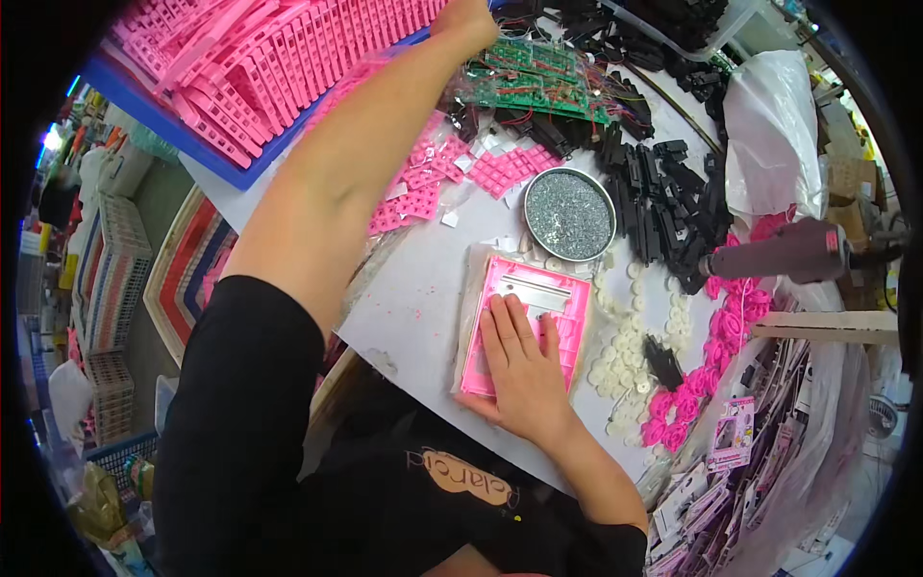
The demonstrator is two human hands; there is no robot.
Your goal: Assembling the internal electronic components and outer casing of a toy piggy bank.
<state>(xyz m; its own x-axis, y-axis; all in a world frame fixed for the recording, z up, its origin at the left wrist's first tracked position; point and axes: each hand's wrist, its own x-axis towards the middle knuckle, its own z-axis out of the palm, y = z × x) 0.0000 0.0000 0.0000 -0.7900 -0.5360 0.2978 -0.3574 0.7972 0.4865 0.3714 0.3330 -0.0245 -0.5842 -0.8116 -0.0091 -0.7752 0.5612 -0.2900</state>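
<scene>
Shell of bright pink plastic (569, 332), shallow and rectangular, under my bare right hand (524, 370)

The shell lies on my white tabletop (413, 279); I take it as the clock's centre. At ten o'clock, a blue plastic tray (240, 176) is heaped with slotted pink plastic strips (279, 72). At twelve lie wired green circuit boards (538, 87); near one, a round metal tin (568, 259) of small silvery bits; around three to four, small white plastic discs (615, 370); between one and two, long black plastic pieces (649, 202).

I judge this shell to be at an early stage: a silvery metal strip (536, 292) sits in its twelve o'clock end, while boards, discs and black pieces lie loose outside. My palm hides part of the inside, so more may be fitted.

My bare left hand (466, 21) reaches out near twelve, beside the tray; its fingertips are out of sight, so I cannot tell its grip. My right lies palm down on the shell, fingers stretched out, clamped on nothing.
</scene>
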